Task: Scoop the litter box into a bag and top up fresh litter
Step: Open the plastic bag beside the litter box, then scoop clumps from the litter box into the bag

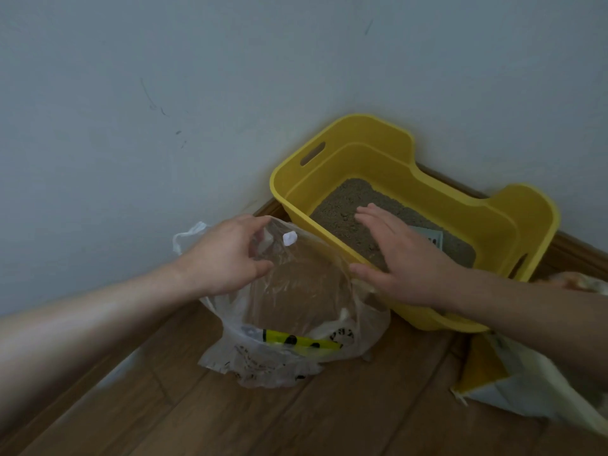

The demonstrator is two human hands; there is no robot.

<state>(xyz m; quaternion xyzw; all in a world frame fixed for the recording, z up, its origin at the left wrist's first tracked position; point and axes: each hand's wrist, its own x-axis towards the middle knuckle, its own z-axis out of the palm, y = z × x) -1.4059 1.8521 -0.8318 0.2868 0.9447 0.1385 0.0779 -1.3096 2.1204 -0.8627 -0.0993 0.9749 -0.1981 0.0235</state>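
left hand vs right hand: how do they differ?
The left hand pinches the rim of the clear bag with curled fingers; the right hand holds nothing, fingers straight. The left hand sits beside the yellow litter box; the right hand reaches over its near wall, above the litter. Both show their backs, palms down.

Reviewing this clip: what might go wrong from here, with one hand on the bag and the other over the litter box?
1. The left hand pinches the clear bag by one side of its rim; the mouth may sag and litter land on the wooden floor.
2. The right hand, bare and open, reaches over the litter in the yellow litter box and may touch soiled clumps.
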